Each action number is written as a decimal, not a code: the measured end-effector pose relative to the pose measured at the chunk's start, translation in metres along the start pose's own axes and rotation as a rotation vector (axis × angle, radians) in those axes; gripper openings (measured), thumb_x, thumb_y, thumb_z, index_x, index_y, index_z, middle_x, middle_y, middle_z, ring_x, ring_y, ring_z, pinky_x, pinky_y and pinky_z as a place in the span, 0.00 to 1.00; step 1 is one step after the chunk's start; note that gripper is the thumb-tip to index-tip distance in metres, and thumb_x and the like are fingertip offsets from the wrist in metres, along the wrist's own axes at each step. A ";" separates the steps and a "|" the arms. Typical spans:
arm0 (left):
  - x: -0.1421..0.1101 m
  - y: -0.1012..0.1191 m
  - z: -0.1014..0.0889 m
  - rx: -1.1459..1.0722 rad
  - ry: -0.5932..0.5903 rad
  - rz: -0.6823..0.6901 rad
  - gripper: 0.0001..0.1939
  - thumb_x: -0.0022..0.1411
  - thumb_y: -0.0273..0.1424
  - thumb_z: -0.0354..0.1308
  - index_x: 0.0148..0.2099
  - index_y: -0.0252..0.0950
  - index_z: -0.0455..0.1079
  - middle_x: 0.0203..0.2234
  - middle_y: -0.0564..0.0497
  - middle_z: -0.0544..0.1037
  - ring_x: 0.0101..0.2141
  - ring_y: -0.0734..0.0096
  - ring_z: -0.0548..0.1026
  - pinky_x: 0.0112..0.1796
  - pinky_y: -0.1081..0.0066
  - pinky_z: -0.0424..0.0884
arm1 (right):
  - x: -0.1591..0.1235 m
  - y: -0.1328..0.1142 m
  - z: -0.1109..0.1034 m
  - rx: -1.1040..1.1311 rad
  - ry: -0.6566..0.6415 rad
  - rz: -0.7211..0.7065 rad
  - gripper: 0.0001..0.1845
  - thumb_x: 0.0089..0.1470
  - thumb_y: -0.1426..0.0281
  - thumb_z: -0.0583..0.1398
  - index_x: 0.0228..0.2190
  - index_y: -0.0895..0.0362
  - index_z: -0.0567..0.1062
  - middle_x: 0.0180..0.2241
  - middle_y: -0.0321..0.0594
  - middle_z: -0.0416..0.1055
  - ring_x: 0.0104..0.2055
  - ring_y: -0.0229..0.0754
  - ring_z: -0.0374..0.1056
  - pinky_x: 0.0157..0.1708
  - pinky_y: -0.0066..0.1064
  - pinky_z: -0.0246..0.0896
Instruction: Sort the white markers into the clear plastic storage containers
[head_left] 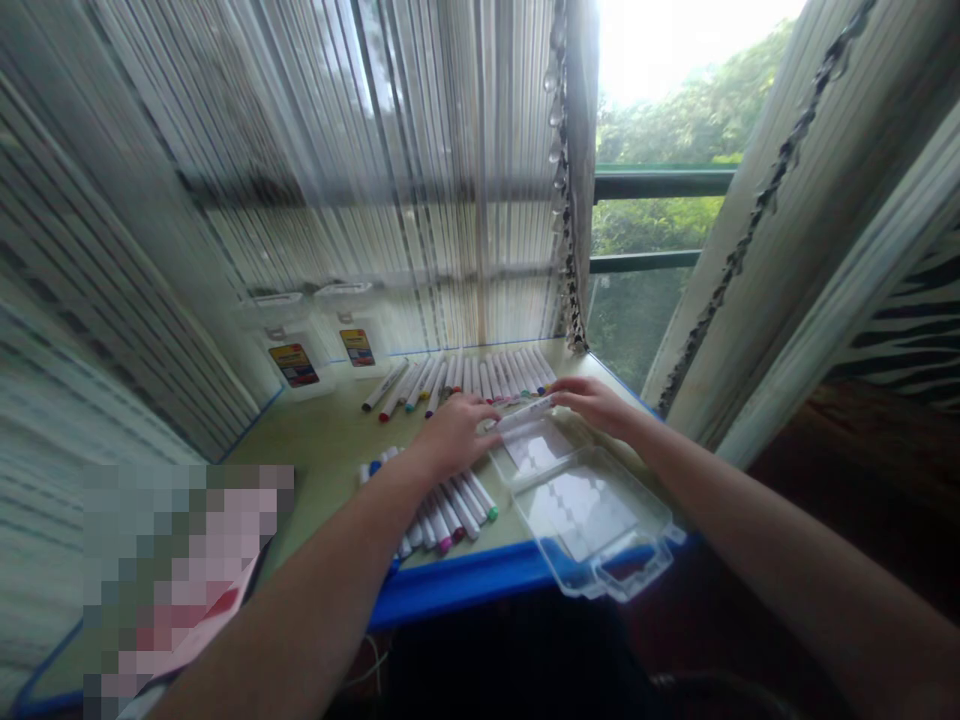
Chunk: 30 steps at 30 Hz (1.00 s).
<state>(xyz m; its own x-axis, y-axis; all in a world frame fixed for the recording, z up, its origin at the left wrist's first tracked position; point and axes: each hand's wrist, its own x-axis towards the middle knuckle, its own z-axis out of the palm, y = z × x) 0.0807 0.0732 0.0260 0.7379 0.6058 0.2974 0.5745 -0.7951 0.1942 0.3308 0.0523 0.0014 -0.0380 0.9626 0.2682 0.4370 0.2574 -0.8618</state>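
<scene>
Nearest, the left forearm (300,590) is extended over the surface (319,435), the left hand (456,438)'s grip slightly parted at a white marker (526,408)'s left end, between far marker row (469,378) and near marker pile (442,515). Over the open clear case (592,505)'s far part, its right end is pinched in the right hand (594,404)'s grip.

3 cases (592,510), 2 hands (454,436)

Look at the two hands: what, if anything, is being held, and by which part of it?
Apparently a white marker, over the open case: the right hand has one end; the left hand is at the other, its grip unclear.
</scene>
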 end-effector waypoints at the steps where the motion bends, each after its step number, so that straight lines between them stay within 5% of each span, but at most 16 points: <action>1: 0.000 0.001 0.000 0.001 0.018 -0.006 0.12 0.55 0.35 0.59 0.41 0.37 0.75 0.40 0.45 0.76 0.42 0.63 0.72 0.46 0.65 0.66 | 0.000 0.001 0.001 0.001 -0.016 -0.001 0.13 0.43 0.62 0.60 0.28 0.58 0.77 0.28 0.39 0.74 0.33 0.41 0.67 0.37 0.31 0.59; 7: 0.001 0.004 -0.001 0.022 -0.016 -0.056 0.10 0.57 0.34 0.56 0.37 0.37 0.76 0.35 0.47 0.76 0.38 0.66 0.72 0.42 0.68 0.67 | 0.000 0.002 0.005 -0.151 -0.122 -0.069 0.14 0.47 0.62 0.59 0.32 0.58 0.78 0.33 0.41 0.73 0.35 0.41 0.67 0.38 0.32 0.60; 14: 0.002 0.004 0.001 0.035 -0.040 -0.031 0.10 0.58 0.34 0.56 0.36 0.38 0.77 0.33 0.48 0.76 0.37 0.67 0.72 0.40 0.69 0.67 | 0.000 0.006 0.004 -0.358 -0.070 -0.214 0.08 0.47 0.69 0.60 0.30 0.56 0.79 0.35 0.40 0.64 0.37 0.39 0.63 0.41 0.32 0.59; 20: 0.003 0.005 0.000 0.066 -0.034 -0.020 0.10 0.58 0.35 0.56 0.36 0.38 0.77 0.32 0.48 0.76 0.37 0.67 0.71 0.40 0.70 0.67 | 0.000 0.003 0.001 -0.389 -0.089 -0.201 0.08 0.46 0.68 0.61 0.30 0.58 0.77 0.33 0.39 0.63 0.27 0.33 0.57 0.31 0.28 0.56; 30: 0.003 0.003 0.002 0.054 -0.050 0.006 0.11 0.59 0.35 0.55 0.36 0.38 0.77 0.32 0.48 0.77 0.35 0.68 0.72 0.38 0.71 0.66 | 0.001 0.002 -0.001 -0.384 -0.103 -0.203 0.07 0.46 0.67 0.61 0.27 0.57 0.78 0.30 0.38 0.64 0.27 0.34 0.58 0.29 0.28 0.55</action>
<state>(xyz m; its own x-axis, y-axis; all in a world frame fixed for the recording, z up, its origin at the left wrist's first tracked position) 0.0853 0.0730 0.0257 0.7573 0.6029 0.2511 0.5874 -0.7968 0.1416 0.3327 0.0536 0.0003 -0.2385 0.9041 0.3547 0.7126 0.4111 -0.5686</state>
